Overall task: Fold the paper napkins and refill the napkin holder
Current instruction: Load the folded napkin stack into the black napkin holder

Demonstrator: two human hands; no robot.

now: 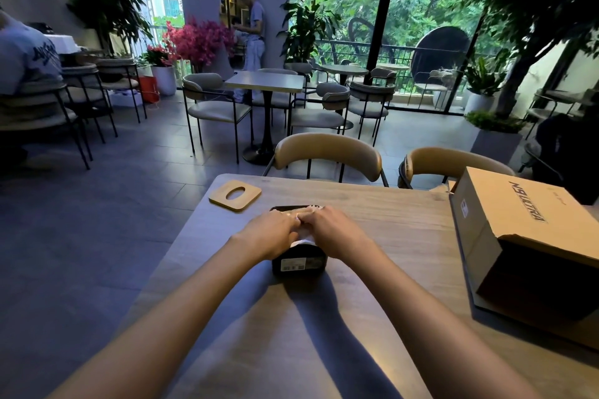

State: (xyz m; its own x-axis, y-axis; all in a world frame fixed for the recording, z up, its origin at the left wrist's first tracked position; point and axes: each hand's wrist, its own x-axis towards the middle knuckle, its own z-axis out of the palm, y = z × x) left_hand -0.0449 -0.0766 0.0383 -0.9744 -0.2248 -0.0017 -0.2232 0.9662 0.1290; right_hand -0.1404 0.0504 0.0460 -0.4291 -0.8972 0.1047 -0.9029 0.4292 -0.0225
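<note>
A black napkin holder [299, 262] stands on the wooden table [389, 210] in front of me, a barcode label on its near wall. White paper napkins [303, 239] fill its open top. My left hand [267, 235] and my right hand [334, 233] lie side by side on top of the napkins, palms down, fingertips meeting over the far edge of the stack. The hands hide most of the napkins. The holder's wooden lid [235, 195], with an oval slot, lies flat on the table to the far left.
An open cardboard box [531, 236] lies on its side at the right of the table. Two tan chairs [327, 152] stand at the far edge. Beyond are other café tables, chairs, plants and people.
</note>
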